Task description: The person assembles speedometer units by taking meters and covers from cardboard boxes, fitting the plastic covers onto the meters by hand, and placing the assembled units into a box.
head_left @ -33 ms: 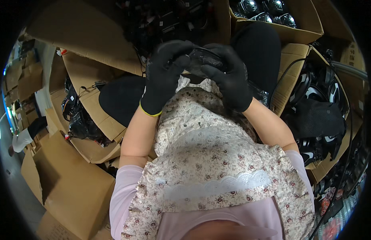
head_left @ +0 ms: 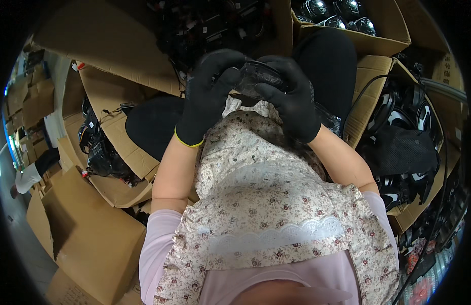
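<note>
Both my hands wear black gloves and are raised in front of my lap. Between them is a dark, rounded piece with a glossy surface like thin clear plastic wrap (head_left: 260,76); its exact kind does not show. My left hand (head_left: 205,99) curls its thumb and fingers about the left side of the piece. The right side is gripped by my right hand (head_left: 296,104), its thumb across the near face. Gloved fingers hide much of the piece's edge and its far side.
An open carton (head_left: 365,63) on the right holds black-and-white headset-like items (head_left: 400,119). Shiny black domes (head_left: 342,10) fill a far-right box. Dark wired parts (head_left: 215,25) lie ahead; more bagged parts (head_left: 103,157) sit in a left carton. Another person's arm (head_left: 29,178) shows far left.
My left hand has shifted very slightly left, and its wrist has turned a little. My right hand keeps nearly the same place on the wrapped piece.
</note>
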Demonstrator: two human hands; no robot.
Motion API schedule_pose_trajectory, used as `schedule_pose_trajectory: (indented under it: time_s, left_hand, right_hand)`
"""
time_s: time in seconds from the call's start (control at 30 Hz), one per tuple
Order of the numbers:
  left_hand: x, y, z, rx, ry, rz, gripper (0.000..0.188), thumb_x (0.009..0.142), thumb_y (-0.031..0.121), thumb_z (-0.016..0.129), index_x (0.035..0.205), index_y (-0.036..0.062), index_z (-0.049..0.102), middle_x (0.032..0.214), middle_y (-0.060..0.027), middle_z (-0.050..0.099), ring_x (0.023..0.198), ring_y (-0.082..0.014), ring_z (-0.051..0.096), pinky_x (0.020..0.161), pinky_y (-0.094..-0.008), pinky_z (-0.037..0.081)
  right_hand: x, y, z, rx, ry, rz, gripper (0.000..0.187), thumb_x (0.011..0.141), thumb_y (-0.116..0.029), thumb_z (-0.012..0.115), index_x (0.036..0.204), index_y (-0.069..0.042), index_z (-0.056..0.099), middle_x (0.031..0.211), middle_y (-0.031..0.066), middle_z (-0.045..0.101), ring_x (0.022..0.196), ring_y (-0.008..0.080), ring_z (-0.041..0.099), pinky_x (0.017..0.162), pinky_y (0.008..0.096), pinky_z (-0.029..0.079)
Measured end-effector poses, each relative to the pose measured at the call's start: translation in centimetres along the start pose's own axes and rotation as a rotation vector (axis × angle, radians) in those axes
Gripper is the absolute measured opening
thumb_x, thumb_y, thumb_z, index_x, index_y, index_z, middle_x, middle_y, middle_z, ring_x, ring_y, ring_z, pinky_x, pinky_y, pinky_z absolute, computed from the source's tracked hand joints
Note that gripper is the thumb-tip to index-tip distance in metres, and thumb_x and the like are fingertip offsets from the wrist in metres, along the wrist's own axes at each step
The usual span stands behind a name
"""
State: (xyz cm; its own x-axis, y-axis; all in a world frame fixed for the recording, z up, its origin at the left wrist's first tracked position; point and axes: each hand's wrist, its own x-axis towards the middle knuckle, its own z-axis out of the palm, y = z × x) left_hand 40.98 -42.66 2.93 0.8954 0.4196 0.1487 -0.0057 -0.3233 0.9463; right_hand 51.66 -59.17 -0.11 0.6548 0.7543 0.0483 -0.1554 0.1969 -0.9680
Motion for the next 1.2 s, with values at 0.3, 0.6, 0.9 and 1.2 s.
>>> schedule_pose_trajectory:
  time_s: [0.3, 0.6, 0.9, 1.2]
  left_hand:
    - [0.8, -0.7, -1.0, 0.027, -0.160, 0.148, 0.033, 0.103, 0.027, 0.061, 0.125, 0.0034, 0.067, 0.121, -0.0104, 0.069, 0.113, -0.0225, 0.065, 0.096, -0.0366, 0.052]
    - [-1.8, -2.1, 2.2, -0.536, 0.251, -0.164, 0.037, 0.104, 0.031, 0.062, 0.129, 0.0042, 0.062, 0.123, -0.0093, 0.066, 0.112, -0.0175, 0.063, 0.094, -0.0303, 0.052]
    - [-0.6, 0.8, -0.8, 0.386, 0.127, 0.302, 0.040, 0.071, 0.011, 0.088, 0.108, 0.0077, 0.075, 0.111, -0.0086, 0.064, 0.106, -0.0259, 0.062, 0.090, -0.0371, 0.053]
    - [-1.0, -0.2, 0.2, 0.266, 0.040, 0.449, 0.041, 0.066, 0.014, 0.092, 0.101, 0.0099, 0.069, 0.106, -0.0055, 0.065, 0.100, -0.0265, 0.063, 0.090, -0.0414, 0.051]
  right_hand:
    - [0.0, 0.4, -0.5, -0.223, -0.066, -0.248, 0.046, 0.086, -0.004, 0.078, 0.129, -0.005, 0.062, 0.134, 0.0144, 0.059, 0.117, 0.0274, 0.064, 0.095, 0.0354, 0.056]
    - [0.7, -0.3, 0.1, -0.310, 0.174, -0.213, 0.077, 0.075, -0.009, 0.088, 0.142, -0.006, 0.049, 0.128, 0.0165, 0.060, 0.107, 0.0288, 0.066, 0.097, 0.0381, 0.055]
    - [0.8, -0.2, 0.2, -0.594, 0.050, -0.418, 0.072, 0.070, -0.017, 0.091, 0.134, -0.009, 0.060, 0.109, 0.0167, 0.068, 0.094, 0.0354, 0.066, 0.079, 0.0435, 0.054]
    - [0.9, -1.0, -0.4, -0.793, -0.003, -0.629, 0.062, 0.066, -0.016, 0.083, 0.124, -0.007, 0.062, 0.105, 0.0121, 0.069, 0.091, 0.0341, 0.066, 0.077, 0.0451, 0.051]
